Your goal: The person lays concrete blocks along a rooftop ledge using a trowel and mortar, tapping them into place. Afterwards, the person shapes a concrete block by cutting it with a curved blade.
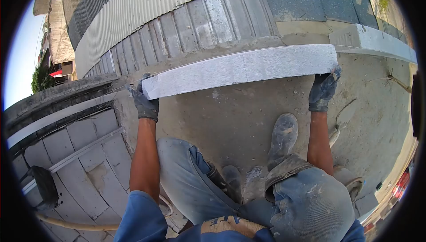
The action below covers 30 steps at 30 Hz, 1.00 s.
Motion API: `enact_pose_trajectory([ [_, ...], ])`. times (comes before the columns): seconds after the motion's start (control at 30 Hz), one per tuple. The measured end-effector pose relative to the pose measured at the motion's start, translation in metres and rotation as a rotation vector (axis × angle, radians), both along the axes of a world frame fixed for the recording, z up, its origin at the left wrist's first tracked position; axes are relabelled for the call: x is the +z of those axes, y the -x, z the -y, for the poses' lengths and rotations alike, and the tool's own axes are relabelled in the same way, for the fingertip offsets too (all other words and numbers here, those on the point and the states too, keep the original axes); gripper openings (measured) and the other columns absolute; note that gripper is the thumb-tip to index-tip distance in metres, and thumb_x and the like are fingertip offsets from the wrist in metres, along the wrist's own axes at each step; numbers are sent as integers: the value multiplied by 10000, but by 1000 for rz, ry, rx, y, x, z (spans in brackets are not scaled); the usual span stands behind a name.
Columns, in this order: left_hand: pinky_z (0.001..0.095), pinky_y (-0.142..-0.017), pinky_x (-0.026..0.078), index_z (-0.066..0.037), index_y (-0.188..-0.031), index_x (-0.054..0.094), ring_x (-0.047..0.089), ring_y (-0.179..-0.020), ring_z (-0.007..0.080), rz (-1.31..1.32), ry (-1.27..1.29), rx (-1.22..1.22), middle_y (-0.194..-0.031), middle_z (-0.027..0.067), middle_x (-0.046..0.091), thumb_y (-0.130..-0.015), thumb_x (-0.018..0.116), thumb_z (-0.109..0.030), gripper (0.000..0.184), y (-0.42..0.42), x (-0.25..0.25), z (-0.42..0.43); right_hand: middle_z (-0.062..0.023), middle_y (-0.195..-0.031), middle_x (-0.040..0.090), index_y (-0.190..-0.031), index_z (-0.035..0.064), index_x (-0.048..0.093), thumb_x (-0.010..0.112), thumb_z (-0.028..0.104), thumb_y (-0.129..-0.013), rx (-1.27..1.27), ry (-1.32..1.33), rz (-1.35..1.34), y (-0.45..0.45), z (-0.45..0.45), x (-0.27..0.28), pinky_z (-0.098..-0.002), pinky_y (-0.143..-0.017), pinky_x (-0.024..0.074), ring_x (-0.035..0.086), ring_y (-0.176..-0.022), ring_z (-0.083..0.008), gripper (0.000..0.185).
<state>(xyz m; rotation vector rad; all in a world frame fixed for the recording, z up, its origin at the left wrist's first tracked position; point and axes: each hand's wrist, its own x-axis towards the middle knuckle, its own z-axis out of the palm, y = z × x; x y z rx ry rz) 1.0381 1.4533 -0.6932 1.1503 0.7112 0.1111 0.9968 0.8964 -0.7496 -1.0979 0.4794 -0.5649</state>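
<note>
Both gloved hands are ours — the left hand (145, 98) gripping the near-left end of the long white block (244, 68), the right hand (324, 90) gripping its right end. We hold it crosswise over the concrete floor (213, 118), near the ribbed metal sheets (177, 31).

dark gloves (145, 105) | blue sleeve (142, 217) | dusty faded jeans (313, 204) | dirty boots (284, 134)
</note>
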Motion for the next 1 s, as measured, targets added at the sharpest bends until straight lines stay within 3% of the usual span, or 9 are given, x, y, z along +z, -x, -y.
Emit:
enact_pose_trajectory([
  [0.2, 536, -1082, 341, -49, -1362, 502, 466, -1284, 315, 87, 175, -138, -1398, 116, 507, -912, 240, -701, 835, 6, 9, 6, -31, -1429, 446, -1326, 207, 483, 510, 503, -947, 87, -49, -127, 3, 20, 7, -459, -1087, 316, 401, -1331, -202, 481],
  [0.4, 581, -1090, 317, -162, -1349, 493, 436, -1308, 310, -83, 201, -387, -1423, 75, 484, -934, 318, -654, 668, 22, 31, 12, -47, -1297, 506, -1294, 108, 482, 474, 396, -998, 111, -54, -90, 17, 23, 15, -352, -1045, 376, 469, -1224, -175, 413],
  [0.47, 511, -1121, 309, -91, -1410, 458, 420, -1334, 324, -23, 428, -414, -1424, 132, 481, -967, 330, -600, 687, 36, 37, 6, -52, -1286, 507, -1297, 91, 477, 459, 403, -1004, 80, -77, -99, 41, 21, 24, -342, -1035, 379, 471, -1209, -170, 429],
  [0.6, 507, -1117, 320, -97, -1443, 413, 405, -1349, 309, -172, 373, -314, -1460, 135, 436, -992, 396, -494, 601, 60, 35, -3, -48, -1118, 558, -1281, 54, 526, 422, 413, -1018, 159, 164, -223, 92, 22, 42, -326, -873, 461, 529, -1004, -166, 457],
  [0.63, 498, -1117, 325, -112, -1468, 369, 402, -1351, 303, -101, 78, -643, -1476, 126, 409, -999, 413, -454, 582, 64, 45, 9, -42, -1060, 570, -1281, 41, 542, 409, 415, -1023, 213, 344, -348, 100, 23, 48, -319, -800, 486, 537, -932, -164, 473],
  [0.7, 490, -1116, 330, -128, -1493, 326, 399, -1353, 297, -10, -219, -988, -1493, 117, 382, -1006, 430, -415, 575, 72, 48, 15, -20, -964, 575, -1292, 27, 552, 426, 435, -1016, 152, 150, -422, 102, 18, 66, -308, -688, 494, 532, -816, -136, 508],
  [0.77, 478, -1114, 334, -162, -1521, 253, 386, -1358, 289, -101, 4, -940, -1523, 98, 326, -1008, 431, -398, 593, 76, 41, 11, 51, -945, 640, -1191, 28, 666, 625, 291, -942, 81, -164, -466, 98, 15, 86, -234, -662, 457, 535, -798, -51, 365],
  [0.83, 471, -1112, 337, -179, -1534, 219, 374, -1364, 284, -170, 151, -893, -1536, 90, 299, -1005, 439, -389, 610, 85, 30, 5, 37, -931, 662, -1162, 21, 685, 702, 300, -888, 66, -76, -503, 97, 15, 75, -235, -643, 459, 544, -777, -51, 391],
  [1.0, 487, -1098, 349, -170, -1537, 191, 355, -1367, 299, -162, -16, -885, -1531, 98, 295, -976, 445, -460, 680, 98, 26, -6, 18, -741, 630, -974, 22, 743, 713, 283, -879, 21, 179, -548, 100, 24, 63, -246, -508, 433, 528, -634, -75, 280],
])
